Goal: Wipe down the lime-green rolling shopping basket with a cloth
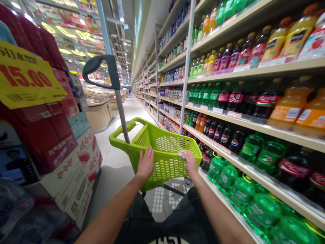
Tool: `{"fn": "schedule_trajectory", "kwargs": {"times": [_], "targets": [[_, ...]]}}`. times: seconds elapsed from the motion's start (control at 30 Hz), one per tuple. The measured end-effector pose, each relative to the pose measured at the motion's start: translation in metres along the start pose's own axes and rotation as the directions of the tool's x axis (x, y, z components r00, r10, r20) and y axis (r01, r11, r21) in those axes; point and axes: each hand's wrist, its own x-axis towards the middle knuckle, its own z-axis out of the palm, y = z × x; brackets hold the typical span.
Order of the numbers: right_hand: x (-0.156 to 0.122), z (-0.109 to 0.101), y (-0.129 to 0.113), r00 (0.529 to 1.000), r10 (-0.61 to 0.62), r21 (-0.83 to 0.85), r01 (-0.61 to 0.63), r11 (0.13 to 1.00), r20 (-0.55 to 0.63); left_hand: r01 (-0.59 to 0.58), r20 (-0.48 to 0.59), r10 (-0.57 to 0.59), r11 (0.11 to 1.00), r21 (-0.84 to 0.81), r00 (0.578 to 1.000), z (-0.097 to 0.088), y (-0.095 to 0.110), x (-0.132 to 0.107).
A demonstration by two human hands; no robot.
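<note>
A lime-green shopping basket cart (166,169) with perforated walls stands in front of my knees, and nothing shows inside its visible part. My left hand (146,163) lies against the near side wall, its fingers stretched out and pointing up toward the rim. Farther right, my right hand (190,163) is closed at the near rim with a small crumpled white cloth (181,155) under its fingers; whether it is cloth or tissue is unclear. A dark grey loop handle (114,73) tops the grey pole rising from the cart's left end.
Shelves (254,118) of soft drink bottles run close along the right, with large green bottles (264,210) at the bottom. Stacked cartons (73,183) under a yellow price sign (27,76) stand on the left. A tiled aisle (130,105) stretches ahead past a rounded display counter (99,115).
</note>
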Motion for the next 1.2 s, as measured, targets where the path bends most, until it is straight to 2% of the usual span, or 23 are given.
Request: {"fn": "schedule_trajectory", "kwargs": {"times": [0.07, 0.13, 0.2, 0.3, 0.37, 0.53, 0.6, 0.67, 0.77, 0.83, 0.9, 1.07, 1.13, 1.2], "targets": [[-0.003, -0.01, 0.018, 0.993, 0.093, -0.036, -0.096, 0.995, -0.067, 0.014, -0.005, -0.014, 1.0, -0.006, 1.0, 0.0, 0.002, 0.0], [-0.004, -0.012, 0.019, 0.988, 0.122, -0.045, -0.127, 0.991, -0.091, 0.027, -0.005, -0.027, 1.0, -0.009, 1.0, 0.0, 0.005, 0.0], [-0.004, -0.002, 0.0, 0.996, 0.069, -0.017, -0.07, 0.997, -0.063, 0.03, 0.001, -0.03, 1.0, -0.004, 1.0, 0.0, 0.007, 0.0], [0.0, 0.017, -0.039, 0.996, -0.084, 0.064, 0.084, 0.994, 0.003, 0.014, 0.004, -0.014, 1.0, 0.011, 1.0, 0.001, 0.007, 0.0], [0.002, 0.021, -0.048, 0.992, -0.127, 0.086, 0.124, 0.989, 0.026, 0.007, 0.0, -0.007, 1.0, 0.017, 1.0, 0.001, 0.006, 0.0], [0.0, 0.003, -0.009, 0.996, 0.055, 0.028, -0.053, 0.998, -0.074, 0.016, 0.007, -0.016, 1.0, 0.014, 1.0, 0.002, 0.008, 0.0], [0.001, 0.003, -0.01, 0.992, 0.08, 0.036, -0.077, 0.996, -0.097, 0.023, 0.011, -0.023, 1.0, 0.012, 1.0, 0.001, 0.01, 0.0], [0.003, 0.013, -0.032, 0.997, 0.038, 0.069, -0.034, 0.997, -0.066, 0.025, 0.014, -0.025, 1.0, 0.016, 1.0, 0.001, 0.011, -0.001], [0.009, 0.034, -0.079, 0.997, -0.081, 0.151, 0.079, 0.985, 0.006, 0.012, 0.008, -0.012, 0.999, 0.032, 1.0, 0.001, 0.011, -0.001], [0.011, 0.04, -0.096, 0.991, -0.129, 0.193, 0.121, 0.974, 0.029, 0.008, 0.005, -0.008, 0.999, 0.039, 1.0, 0.002, 0.01, -0.002], [0.01, 0.037, -0.09, 0.992, -0.121, 0.2, 0.114, 0.973, 0.024, 0.009, 0.002, -0.009, 0.999, 0.033, 1.0, 0.003, 0.009, -0.003], [0.006, 0.012, -0.042, 0.998, 0.04, 0.113, -0.034, 0.993, -0.047, 0.004, -0.03, -0.004, 1.0, -0.016, 1.0, 0.004, 0.01, -0.005], [0.008, 0.014, -0.045, 0.998, 0.049, 0.111, -0.045, 0.993, -0.037, 0.008, -0.033, -0.009, 1.0, -0.023, 0.999, 0.004, 0.012, -0.005], [0.011, 0.024, -0.065, 1.0, 0.002, 0.147, 0.0, 0.989, -0.016, 0.008, -0.029, -0.009, 1.0, -0.025, 1.0, 0.003, 0.013, -0.004]]}}
